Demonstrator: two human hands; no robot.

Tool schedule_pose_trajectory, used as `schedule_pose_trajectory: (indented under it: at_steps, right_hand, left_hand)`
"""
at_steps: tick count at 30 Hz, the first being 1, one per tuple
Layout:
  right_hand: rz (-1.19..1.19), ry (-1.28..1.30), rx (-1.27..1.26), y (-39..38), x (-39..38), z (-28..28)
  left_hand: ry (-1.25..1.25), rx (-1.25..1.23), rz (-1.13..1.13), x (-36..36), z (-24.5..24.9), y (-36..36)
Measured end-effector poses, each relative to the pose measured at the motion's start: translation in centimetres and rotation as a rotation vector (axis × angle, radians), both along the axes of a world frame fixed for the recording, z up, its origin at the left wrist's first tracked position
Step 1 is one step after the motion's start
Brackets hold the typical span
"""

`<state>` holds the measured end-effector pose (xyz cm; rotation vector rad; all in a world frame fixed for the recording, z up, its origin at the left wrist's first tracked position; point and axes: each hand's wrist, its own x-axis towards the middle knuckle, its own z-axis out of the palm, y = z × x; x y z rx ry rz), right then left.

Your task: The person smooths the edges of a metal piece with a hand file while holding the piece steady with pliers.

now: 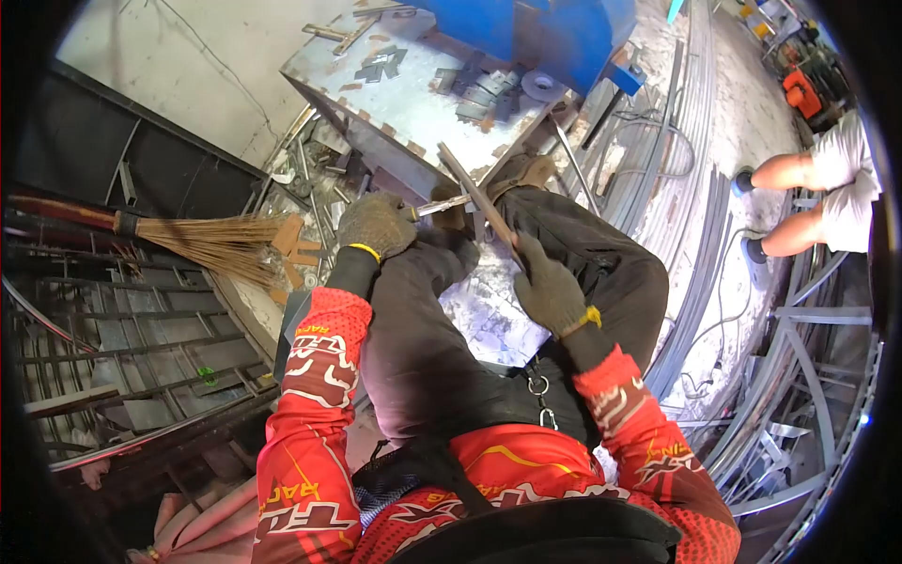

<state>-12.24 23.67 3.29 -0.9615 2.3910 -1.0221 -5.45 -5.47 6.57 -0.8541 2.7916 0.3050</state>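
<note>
My left hand, in a grey-brown work glove, is closed on a slim silvery tool with a yellowish part by the glove; its exact kind does not show. The tool points right and overlaps a flat brown metal bar. My right hand, gloved too, is closed around the bar's near end, and the bar slants up and left toward the table edge. Both hands are above my bent legs in dark trousers.
Ahead stands a metal table bearing small cut metal plates, a grey disc and a blue panel. A straw broom lies left. Long metal bars run along the right, where another person's legs show.
</note>
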Motion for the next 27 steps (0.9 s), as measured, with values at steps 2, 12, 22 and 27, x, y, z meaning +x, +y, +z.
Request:
schedule_pose_trajectory:
  at_steps: [2,12,22,27]
  right_hand:
    - [0.008,0.032,-0.014,-3.8,-2.2,-0.7]
    - [0.014,0.16,-0.139,0.6,0.2,-2.7]
    - [0.02,0.106,0.02,-7.1,-4.2,0.0]
    - [-0.013,0.056,0.038,0.2,0.0,-1.3]
  left_hand:
    - [0.001,-0.02,0.002,0.0,0.3,-0.2]
    - [0.061,0.003,0.014,0.4,-0.3,-0.4]
    - [0.027,-0.028,0.019,0.4,0.7,0.1]
    - [-0.007,0.026,0.052,0.3,0.6,0.1]
